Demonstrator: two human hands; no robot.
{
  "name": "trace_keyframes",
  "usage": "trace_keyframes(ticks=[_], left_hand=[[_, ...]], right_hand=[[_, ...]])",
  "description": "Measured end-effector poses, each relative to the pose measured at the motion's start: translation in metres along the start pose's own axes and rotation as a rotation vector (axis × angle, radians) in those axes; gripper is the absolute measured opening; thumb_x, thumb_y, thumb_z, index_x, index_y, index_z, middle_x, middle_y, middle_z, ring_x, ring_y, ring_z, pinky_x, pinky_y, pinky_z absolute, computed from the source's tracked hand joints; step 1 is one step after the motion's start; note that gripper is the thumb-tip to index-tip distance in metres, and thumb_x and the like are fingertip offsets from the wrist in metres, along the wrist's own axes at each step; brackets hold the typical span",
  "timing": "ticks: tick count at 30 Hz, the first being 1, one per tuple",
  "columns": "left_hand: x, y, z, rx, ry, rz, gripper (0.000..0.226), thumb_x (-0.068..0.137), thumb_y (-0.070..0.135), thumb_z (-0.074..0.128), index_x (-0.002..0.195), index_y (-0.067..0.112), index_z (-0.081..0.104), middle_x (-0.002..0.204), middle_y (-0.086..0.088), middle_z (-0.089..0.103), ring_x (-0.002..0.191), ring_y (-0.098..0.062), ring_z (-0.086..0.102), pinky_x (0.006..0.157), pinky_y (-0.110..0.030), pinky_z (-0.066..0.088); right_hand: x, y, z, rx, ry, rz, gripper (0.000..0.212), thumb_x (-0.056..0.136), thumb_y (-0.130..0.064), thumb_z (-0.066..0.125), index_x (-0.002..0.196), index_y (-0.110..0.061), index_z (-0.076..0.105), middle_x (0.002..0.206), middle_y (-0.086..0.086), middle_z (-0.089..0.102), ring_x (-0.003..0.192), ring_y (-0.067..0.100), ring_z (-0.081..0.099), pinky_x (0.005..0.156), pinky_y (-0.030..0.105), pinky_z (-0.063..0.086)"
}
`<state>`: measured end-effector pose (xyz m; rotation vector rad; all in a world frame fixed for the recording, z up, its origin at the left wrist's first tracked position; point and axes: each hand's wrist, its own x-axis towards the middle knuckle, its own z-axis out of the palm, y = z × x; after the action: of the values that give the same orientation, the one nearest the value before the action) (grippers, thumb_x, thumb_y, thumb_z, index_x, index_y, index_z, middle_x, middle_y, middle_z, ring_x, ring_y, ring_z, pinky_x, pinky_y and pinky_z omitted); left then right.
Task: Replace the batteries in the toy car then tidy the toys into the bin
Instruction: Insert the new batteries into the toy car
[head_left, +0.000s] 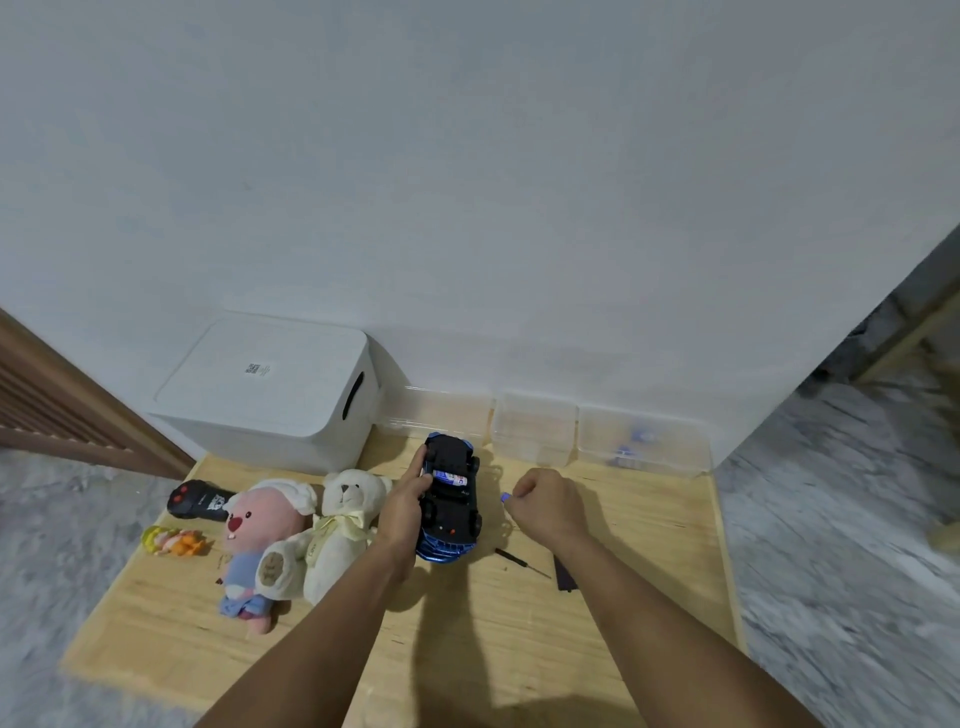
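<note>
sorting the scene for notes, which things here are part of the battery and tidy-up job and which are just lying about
Job: toy car, battery, screwdriver, bin, teddy bear, pink plush, left hand, right hand.

Lying about: clear boxes.

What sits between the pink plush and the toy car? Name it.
In the head view: the white teddy bear, plus the left hand gripping the toy car. The pink plush touches the bear.
</note>
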<state>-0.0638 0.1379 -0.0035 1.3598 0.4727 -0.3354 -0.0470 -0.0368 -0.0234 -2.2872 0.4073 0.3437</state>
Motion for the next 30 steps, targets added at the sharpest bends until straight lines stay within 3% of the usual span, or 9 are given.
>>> trace_keyframes(ticks=[4,9,13,16,21,26,30], left_hand=[[0.003,-0.003,0.002,-0.022,-0.004,-0.037,0.055,0.093,0.012,0.033,0.126,0.049,0.056,0.112,-0.014,0.071,0.098,-0.038,0.067,0.091,-0.054,0.052],[0.003,0.000,0.008,-0.041,-0.040,-0.042,0.055,0.093,0.011,0.032,0.131,0.044,0.056,0.113,-0.015,0.071,0.101,-0.039,0.066,0.096,-0.055,0.049],[-0.002,0.006,0.011,-0.076,-0.078,-0.040,0.048,0.098,0.017,0.034,0.106,0.045,0.072,0.105,-0.015,0.073,0.096,-0.036,0.068,0.092,-0.048,0.051],[-0.002,0.006,0.012,-0.065,-0.081,-0.029,0.053,0.097,0.012,0.030,0.131,0.043,0.055,0.112,-0.013,0.071,0.102,-0.034,0.067,0.089,-0.046,0.053],[-0.002,0.007,0.014,-0.034,-0.067,-0.017,0.054,0.097,0.010,0.031,0.135,0.041,0.051,0.110,-0.008,0.072,0.100,-0.027,0.069,0.092,-0.045,0.053],[-0.003,0.009,0.016,-0.019,-0.076,-0.022,0.056,0.096,0.007,0.030,0.139,0.039,0.048,0.120,-0.009,0.064,0.108,-0.026,0.062,0.099,-0.046,0.048],[-0.004,0.006,0.014,0.005,-0.059,-0.010,0.057,0.094,0.007,0.030,0.138,0.039,0.048,0.124,-0.008,0.064,0.109,-0.022,0.062,0.096,-0.042,0.050]], right_hand=[[0.001,-0.020,-0.017,0.333,-0.030,-0.059,0.019,0.079,-0.006,0.065,0.072,-0.024,0.067,0.081,-0.005,0.064,0.085,0.022,0.067,0.078,0.040,0.058],[-0.001,-0.035,-0.019,0.482,-0.073,-0.130,0.017,0.080,-0.002,0.069,0.081,-0.018,0.065,0.086,0.005,0.067,0.080,0.022,0.067,0.080,0.040,0.058],[-0.004,-0.041,-0.015,0.538,-0.105,-0.168,0.026,0.074,-0.003,0.077,0.086,-0.019,0.061,0.087,0.009,0.073,0.083,0.020,0.070,0.080,0.038,0.058],[-0.007,-0.044,-0.015,0.505,-0.089,-0.233,0.024,0.069,-0.008,0.083,0.081,-0.018,0.064,0.084,0.007,0.073,0.082,0.017,0.070,0.076,0.031,0.058],[-0.012,-0.051,-0.014,0.496,-0.100,-0.334,0.010,0.073,-0.005,0.079,0.075,-0.012,0.073,0.074,0.005,0.074,0.066,0.007,0.068,0.072,0.024,0.057],[-0.014,-0.054,-0.012,0.443,-0.091,-0.356,0.022,0.075,-0.008,0.078,0.070,-0.028,0.071,0.074,-0.003,0.073,0.074,0.012,0.070,0.076,0.026,0.058],[-0.016,-0.054,-0.011,0.378,-0.091,-0.369,0.011,0.074,-0.011,0.080,0.074,-0.020,0.073,0.075,-0.003,0.073,0.073,0.010,0.070,0.076,0.023,0.057]])
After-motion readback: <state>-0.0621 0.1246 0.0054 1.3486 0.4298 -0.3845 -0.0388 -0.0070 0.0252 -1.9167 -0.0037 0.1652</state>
